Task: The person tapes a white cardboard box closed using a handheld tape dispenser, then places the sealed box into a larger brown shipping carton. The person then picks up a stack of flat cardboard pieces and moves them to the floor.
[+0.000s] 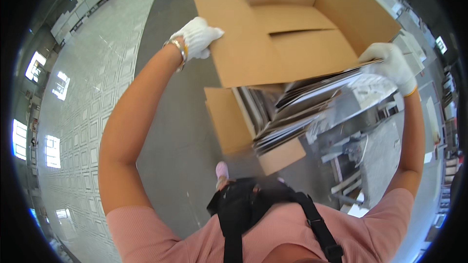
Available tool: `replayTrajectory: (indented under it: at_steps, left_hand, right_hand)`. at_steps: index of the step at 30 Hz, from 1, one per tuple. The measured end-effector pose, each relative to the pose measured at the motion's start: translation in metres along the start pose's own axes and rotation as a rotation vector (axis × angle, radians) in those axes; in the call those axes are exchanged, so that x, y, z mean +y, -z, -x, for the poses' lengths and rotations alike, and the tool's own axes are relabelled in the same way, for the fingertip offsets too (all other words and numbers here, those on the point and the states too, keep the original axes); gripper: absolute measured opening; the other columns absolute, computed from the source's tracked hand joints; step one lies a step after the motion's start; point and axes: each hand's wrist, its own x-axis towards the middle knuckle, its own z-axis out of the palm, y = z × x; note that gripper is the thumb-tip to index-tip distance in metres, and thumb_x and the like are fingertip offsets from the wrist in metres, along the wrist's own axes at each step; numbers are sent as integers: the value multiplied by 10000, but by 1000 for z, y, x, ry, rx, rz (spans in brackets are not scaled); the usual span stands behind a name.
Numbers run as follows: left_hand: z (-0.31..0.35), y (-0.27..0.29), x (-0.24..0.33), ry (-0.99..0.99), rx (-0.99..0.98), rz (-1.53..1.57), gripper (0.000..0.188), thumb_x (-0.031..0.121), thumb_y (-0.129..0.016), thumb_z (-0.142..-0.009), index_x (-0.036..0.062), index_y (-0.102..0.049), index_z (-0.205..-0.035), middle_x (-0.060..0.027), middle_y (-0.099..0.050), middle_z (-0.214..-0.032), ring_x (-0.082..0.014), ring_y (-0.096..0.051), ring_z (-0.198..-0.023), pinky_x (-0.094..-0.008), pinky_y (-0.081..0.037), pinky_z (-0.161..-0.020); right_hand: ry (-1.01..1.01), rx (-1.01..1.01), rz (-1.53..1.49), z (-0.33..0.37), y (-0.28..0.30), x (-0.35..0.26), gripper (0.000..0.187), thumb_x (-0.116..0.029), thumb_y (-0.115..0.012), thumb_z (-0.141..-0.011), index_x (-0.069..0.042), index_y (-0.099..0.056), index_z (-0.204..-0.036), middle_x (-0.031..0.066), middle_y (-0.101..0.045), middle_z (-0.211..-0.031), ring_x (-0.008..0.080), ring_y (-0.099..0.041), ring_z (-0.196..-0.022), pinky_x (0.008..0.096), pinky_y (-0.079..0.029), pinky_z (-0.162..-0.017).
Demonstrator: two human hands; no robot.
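Note:
A large brown cardboard box (312,46) with its flaps spread hangs in front of me. My left hand (196,38), in a white knit glove, is closed on the edge of its left flap, with the thumb against the board. At the box's right corner, my gloved right hand (392,65) is closed on the near edge; its fingers are partly hidden and slightly blurred. Below the box, several thin flat sheets (297,112) stand on edge, packed close together. Brown cardboard pieces (228,119) stick out beside them, and clear plastic film (363,95) lies along their right side.
Grey floor (170,102) runs along my left, bordering a wide area of glossy patterned tiles (92,126). To the right are a pale work surface (382,151) and scattered metal pieces (346,180). My pink shoe (222,170) shows near the sheets.

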Motion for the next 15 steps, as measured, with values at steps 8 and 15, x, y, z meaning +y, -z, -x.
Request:
replayTrajectory:
  at_steps: [8, 15]
  left_hand:
    - [-4, 37, -136, -284, -187, 437, 647, 554, -600, -945, 38, -591, -1335, -77, -700, -933, -123, -631, -703, -256, -509, -636]
    - [-51, 31, -360, 126, -20, 690, 678, 531, -656, -942, 91, -536, -1444, -72, -703, -973, -121, -644, -728, -267, -544, -675]
  right_hand:
    - [17, -58, 371, -23, -4, -23, 176, -55, -728, -762, -26, -736, -935, 98, -719, -946, 298, -683, -928, 353, -530, -854]
    - [-79, 331, 811, 16, -1, -5, 624, -41, -631, -910, -61, -453, -1508, 173, -467, -1541, 313, -488, -1388, 384, -373, -1160]
